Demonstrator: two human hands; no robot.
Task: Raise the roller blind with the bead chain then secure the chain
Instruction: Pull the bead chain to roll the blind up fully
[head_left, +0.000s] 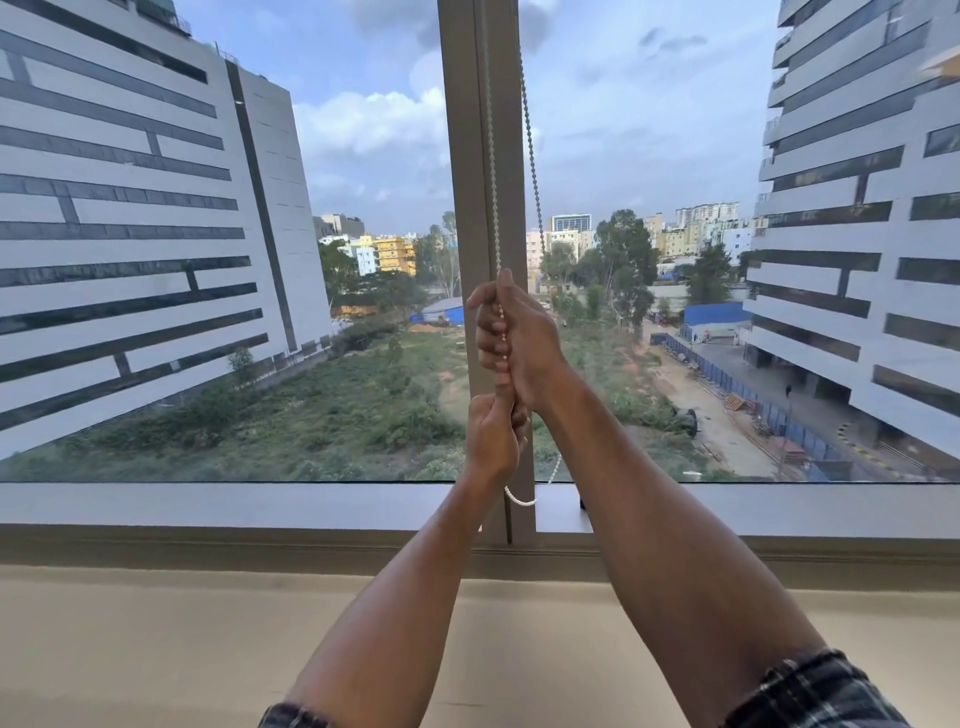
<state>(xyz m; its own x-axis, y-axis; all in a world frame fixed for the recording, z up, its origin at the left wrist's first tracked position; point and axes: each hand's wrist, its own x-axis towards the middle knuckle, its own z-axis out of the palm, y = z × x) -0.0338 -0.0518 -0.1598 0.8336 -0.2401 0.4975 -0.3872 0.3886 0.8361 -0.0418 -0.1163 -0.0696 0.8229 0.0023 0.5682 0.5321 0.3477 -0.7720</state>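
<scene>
A white bead chain (531, 135) hangs as two strands in front of the window's central mullion (467, 156). My right hand (519, 338) is closed around the left strand at mid-height. Just below it, my left hand (493, 436) is closed on the same strand, touching the right hand. The chain's bottom loop (524, 500) dangles under my left hand near the sill. The roller blind itself is out of sight above the frame; the glass is uncovered.
A grey window frame rail (208, 506) runs across below the glass, with a wide beige sill (156, 639) in front of it. Beyond the glass stand tall office buildings (130, 234) and open ground.
</scene>
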